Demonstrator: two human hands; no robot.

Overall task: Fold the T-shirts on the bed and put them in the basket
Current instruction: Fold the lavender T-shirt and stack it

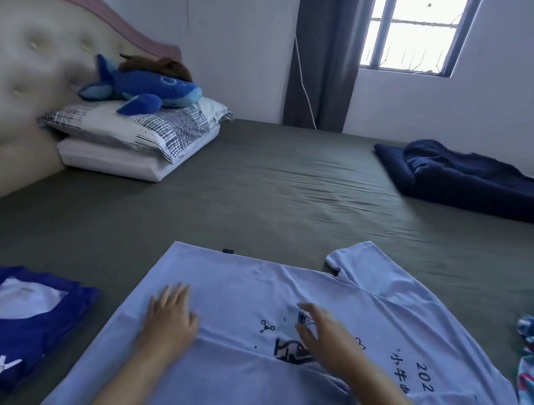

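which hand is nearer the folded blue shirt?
Left. The left hand lies flat on the white T-shirt, just right of the folded blue shirt; the right hand is further right, over the print.

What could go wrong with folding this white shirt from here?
The right sleeve of the white T-shirt is still spread out, so the fold could end up lopsided. The left hand presses flat beside a crease that may get locked in. No basket is in view.

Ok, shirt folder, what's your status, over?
Left hand flat on white T-shirt; right hand open above its print. One side folded in. Folded blue T-shirt alongside. No basket seen.
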